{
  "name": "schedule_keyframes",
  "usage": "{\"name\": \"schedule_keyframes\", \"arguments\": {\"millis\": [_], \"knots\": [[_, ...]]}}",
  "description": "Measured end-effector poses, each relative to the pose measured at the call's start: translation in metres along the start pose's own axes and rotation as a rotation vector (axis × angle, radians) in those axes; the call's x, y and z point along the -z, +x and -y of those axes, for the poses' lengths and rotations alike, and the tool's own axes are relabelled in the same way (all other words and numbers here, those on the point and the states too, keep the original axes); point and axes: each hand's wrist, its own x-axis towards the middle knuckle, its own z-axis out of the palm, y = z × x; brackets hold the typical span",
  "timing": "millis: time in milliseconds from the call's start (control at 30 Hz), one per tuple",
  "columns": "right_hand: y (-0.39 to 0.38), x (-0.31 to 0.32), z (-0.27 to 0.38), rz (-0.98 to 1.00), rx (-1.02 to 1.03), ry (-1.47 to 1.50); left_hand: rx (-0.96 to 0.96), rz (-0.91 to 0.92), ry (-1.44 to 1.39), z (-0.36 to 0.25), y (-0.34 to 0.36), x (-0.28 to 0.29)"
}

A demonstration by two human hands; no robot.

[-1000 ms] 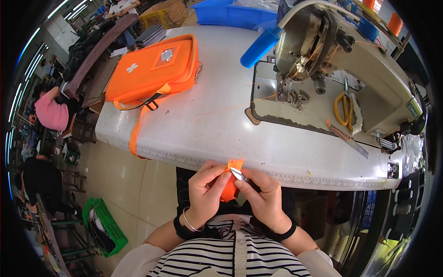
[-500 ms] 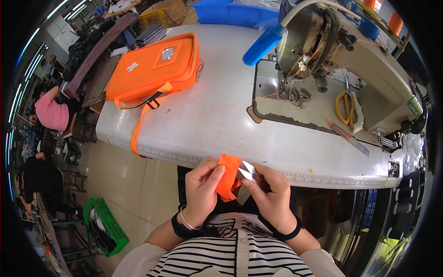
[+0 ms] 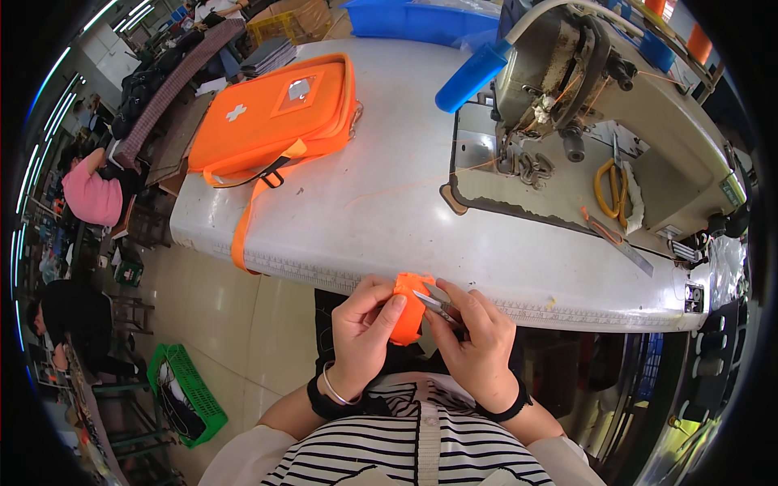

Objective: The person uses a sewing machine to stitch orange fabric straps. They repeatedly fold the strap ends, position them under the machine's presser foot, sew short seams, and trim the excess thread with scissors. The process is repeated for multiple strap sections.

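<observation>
At the table's front edge my left hand pinches a folded piece of orange fabric between thumb and fingers. My right hand is closed on small metal thread snips, whose blades lie against the fabric's upper part. An orange zipped bag with a white cross and clear pocket lies at the back left, its strap hanging over the front edge.
A sewing machine fills the right of the white table, with yellow scissors on its bed. A blue tray sits behind. Two co-workers are at the left; a green basket stands below.
The orange fabric has shifted and turned between my hands, and my right hand with the snips has moved a little rightward since a second ago, its blades changing angle against the fabric.
</observation>
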Motion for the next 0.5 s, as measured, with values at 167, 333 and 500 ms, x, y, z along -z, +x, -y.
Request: {"name": "schedule_keyframes", "arguments": {"millis": [167,333,500], "knots": [[0.000,0.000,-0.001,0.006,-0.004,-0.005,-0.034,-0.007,0.066,0.000,0.001,-0.001],[-0.001,-0.002,-0.001,-0.018,0.001,-0.047,-0.105,-0.001,0.149,-0.004,0.001,-0.001],[-0.003,-0.002,-0.003,-0.033,0.088,-0.177,-0.134,0.019,0.319,-0.016,0.002,-0.006]]}}
